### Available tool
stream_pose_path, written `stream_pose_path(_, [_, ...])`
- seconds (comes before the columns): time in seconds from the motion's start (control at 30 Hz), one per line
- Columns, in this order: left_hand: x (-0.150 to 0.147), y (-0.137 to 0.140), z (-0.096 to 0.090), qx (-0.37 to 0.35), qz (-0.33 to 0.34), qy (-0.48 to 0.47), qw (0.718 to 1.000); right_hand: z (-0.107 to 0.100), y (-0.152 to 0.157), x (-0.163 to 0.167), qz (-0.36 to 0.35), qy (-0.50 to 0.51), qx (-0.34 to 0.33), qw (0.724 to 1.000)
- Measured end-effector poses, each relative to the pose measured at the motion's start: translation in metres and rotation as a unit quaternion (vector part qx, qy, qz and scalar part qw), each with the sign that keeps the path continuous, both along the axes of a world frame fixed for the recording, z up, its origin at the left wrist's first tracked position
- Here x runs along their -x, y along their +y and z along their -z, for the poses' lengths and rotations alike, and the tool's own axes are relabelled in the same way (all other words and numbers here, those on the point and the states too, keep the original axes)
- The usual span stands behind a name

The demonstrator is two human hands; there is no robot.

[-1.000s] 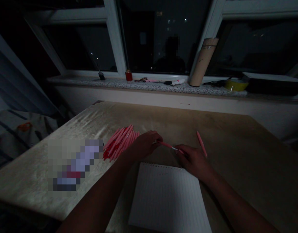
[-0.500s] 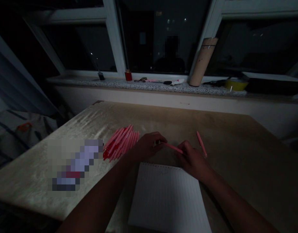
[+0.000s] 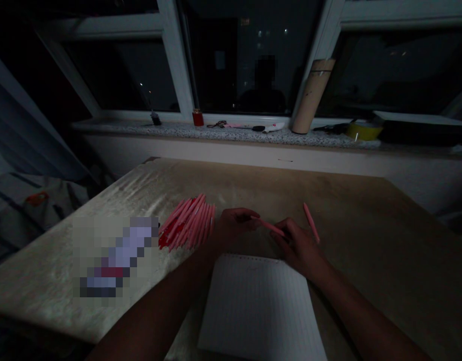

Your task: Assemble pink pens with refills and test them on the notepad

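Observation:
A slim pink pen spans the gap between my two hands, above the top edge of a lined spiral notepad. My left hand pinches its left end with the fingertips. Around its right end the fingers of my right hand are closed. Just left of my left hand lies a pile of pink pens, with something red partly showing beneath them. A single pink pen rests on the table beyond my right hand. Faint scribbles show near the top of the notepad's page.
The table meets a wall under a granite windowsill. On the sill stand a red jar, a cardboard tube and a yellow tape roll. A blurred-out long object lies at left.
The pen and both hands hold nearly the same place, with small shifts of the fingers. The whole view has moved slightly.

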State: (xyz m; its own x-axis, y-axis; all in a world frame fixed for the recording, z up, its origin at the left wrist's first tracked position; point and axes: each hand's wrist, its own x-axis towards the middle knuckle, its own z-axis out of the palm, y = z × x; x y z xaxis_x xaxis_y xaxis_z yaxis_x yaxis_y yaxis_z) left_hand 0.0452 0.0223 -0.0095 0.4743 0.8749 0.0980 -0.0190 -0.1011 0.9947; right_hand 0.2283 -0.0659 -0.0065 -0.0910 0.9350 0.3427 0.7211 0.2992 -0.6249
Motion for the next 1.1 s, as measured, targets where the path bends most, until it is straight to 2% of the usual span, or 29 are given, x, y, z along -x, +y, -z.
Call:
stream_pose_path(0.17, [-0.0062, -0.0036, 0.0009, 0.058, -0.018, -0.073, 0.995, -0.0026, 0.0007, -0.0007, 0.000, -0.018, -0.025, 1.000])
stream_pose_path(0.3, [-0.0065, -0.0057, -0.0038, 0.085, -0.025, -0.087, 0.992, -0.0040, 0.0016, -0.0002, -0.024, -0.021, -0.047, 0.998])
stream_pose_path(0.53, [-0.0077, -0.0062, -0.0026, 0.085, -0.014, -0.101, 0.991, 0.0015, 0.0016, -0.0007, 0.037, -0.004, -0.026, 0.999])
stream_pose_path(0.97, [-0.0072, -0.0054, -0.0021, 0.078, -0.014, -0.097, 0.992, -0.0019, 0.0002, -0.0002, 0.025, -0.039, -0.001, 0.999])
stream_pose_path(1.1, [-0.0077, -0.0070, -0.0035, 0.079, -0.016, -0.099, 0.992, 0.0006, 0.0002, -0.0003, 0.044, -0.027, 0.003, 0.999])
